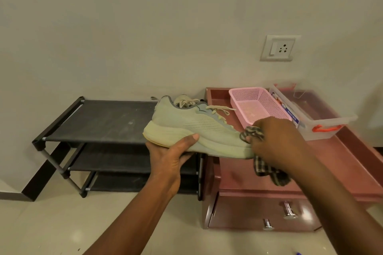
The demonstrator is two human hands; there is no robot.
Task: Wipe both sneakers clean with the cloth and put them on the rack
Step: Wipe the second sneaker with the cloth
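Observation:
A pale green sneaker (pixel 199 128) with a cream sole is held in the air, heel to the left, toe to the right. My left hand (pixel 172 155) grips it from below at the heel end of the sole. My right hand (pixel 275 141) presses a checked brown cloth (pixel 267 167) against the toe. Behind the held shoe, the laces and collar of a second sneaker (pixel 184 100) show on the right end of the top shelf of the black rack (pixel 99 122). Most of that second sneaker is hidden.
A reddish-brown cabinet (pixel 352 161) with drawer knobs stands right of the rack. On it sit a pink mesh basket (pixel 255 103) and a clear plastic box (pixel 319 118) with orange handles. A wall socket (pixel 278 47) is above. Pale tiled floor lies in front.

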